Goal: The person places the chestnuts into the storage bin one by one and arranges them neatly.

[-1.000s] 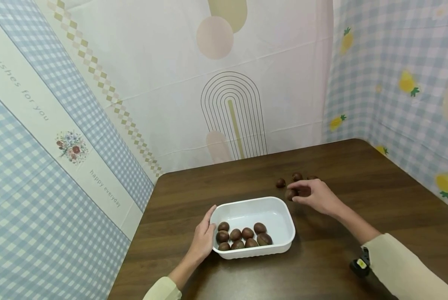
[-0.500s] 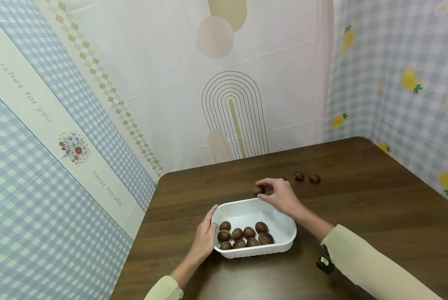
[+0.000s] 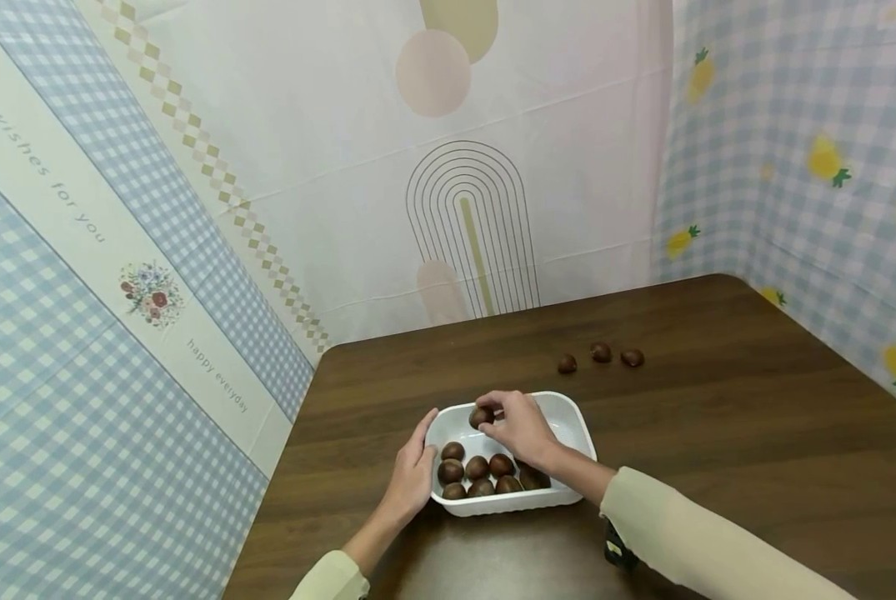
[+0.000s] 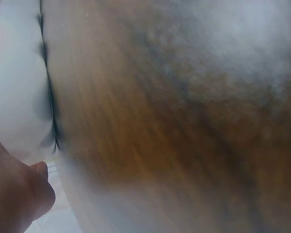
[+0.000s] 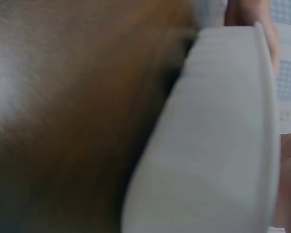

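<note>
A white baking dish (image 3: 513, 502) sits on the table, with several chestnuts (image 3: 477, 467) gathered along its near side and left end. My left hand (image 3: 412, 471) holds the dish's left end, thumb at the rim and fingers along the outside. Over the far part of the dish, my right hand (image 3: 521, 429) pinches one chestnut (image 3: 481, 417) between thumb and fingertips. Its forearm crosses the dish's right part and hides some of the inside. The right wrist view shows the dish's outer wall (image 5: 203, 136) close up, with part of the right hand (image 5: 290, 184) beyond the rim.
Three more chestnuts lie on the dark wooden table (image 3: 387, 375) behind the dish to the right: a left one (image 3: 567, 363), a middle one (image 3: 601, 352) and a right one (image 3: 632, 357). Patterned cloths hang behind the table and at both sides.
My right hand has carried the chestnut leftward from the loose ones, over the dish's far rim to above its inside. The left hand has stayed at the dish's left end.
</note>
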A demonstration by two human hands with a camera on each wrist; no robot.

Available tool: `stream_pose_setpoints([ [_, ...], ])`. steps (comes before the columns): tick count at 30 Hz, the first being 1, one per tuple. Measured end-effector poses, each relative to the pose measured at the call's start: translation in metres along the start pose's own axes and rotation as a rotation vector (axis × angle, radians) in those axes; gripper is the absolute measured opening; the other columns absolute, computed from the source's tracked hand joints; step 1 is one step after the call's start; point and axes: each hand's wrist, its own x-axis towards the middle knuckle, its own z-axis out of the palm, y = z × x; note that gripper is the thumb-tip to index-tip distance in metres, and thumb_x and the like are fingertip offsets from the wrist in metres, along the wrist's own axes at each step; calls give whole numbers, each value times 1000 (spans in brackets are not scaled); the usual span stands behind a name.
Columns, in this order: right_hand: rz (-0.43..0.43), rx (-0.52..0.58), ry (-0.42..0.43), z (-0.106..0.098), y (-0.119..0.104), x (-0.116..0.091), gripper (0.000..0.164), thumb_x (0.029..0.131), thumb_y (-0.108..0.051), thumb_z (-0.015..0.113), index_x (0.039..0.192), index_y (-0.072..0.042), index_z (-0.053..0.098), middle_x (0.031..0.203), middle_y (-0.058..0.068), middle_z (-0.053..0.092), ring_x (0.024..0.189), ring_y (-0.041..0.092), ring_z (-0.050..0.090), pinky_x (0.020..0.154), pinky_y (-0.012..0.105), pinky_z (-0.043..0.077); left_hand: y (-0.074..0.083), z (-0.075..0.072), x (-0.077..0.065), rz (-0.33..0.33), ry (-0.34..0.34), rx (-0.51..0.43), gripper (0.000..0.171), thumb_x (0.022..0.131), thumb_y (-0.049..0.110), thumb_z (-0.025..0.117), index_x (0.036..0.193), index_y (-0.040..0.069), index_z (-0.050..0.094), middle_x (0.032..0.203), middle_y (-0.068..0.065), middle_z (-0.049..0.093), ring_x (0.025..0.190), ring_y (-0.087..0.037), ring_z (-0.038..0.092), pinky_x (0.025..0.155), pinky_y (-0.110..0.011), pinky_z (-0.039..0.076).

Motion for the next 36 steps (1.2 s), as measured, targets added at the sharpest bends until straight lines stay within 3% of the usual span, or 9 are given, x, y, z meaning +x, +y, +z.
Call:
stream_pose_setpoints([
  [8,-109,-93,-53,17,10,-9,22,75,5,87,91,-7,77,84,-1,74,82,18,69,76,35,57,1,1,1,-6,5,-1,61,101,-5,44,161,8,45,157,-18,53,141,-35,52,117,-57,37],
  [17,-5,-109,-55,28,11,-5,25,73,8,88,94,-1,78,88,6,76,85,23,70,81,45,58,0,2,1,-11,3,-13,61,101,-5,44,161,5,44,158,-19,52,142,-35,51,118,-56,36],
  [21,1,-103,-55,28,13,-5,24,73,8,87,93,0,78,89,7,77,87,24,72,83,45,58,-1,2,1,-7,4,-9,60,102,-4,44,161,6,44,157,-19,52,141,-36,52,117,-57,37],
  [29,53,23,-123,21,12,-8,21,80,10,83,100,6,79,96,14,80,93,28,77,86,42,61,0,2,1,2,0,-8,60,101,-6,43,160,2,43,157,-20,53,141,-35,52,117,-57,37],
  [36,81,61,-185,14,10,-4,23,83,6,82,105,7,78,102,17,79,98,31,77,89,42,61,0,2,2,0,1,-20,60,101,-6,43,160,2,43,156,-21,53,140,-36,52,117,-57,37],
])
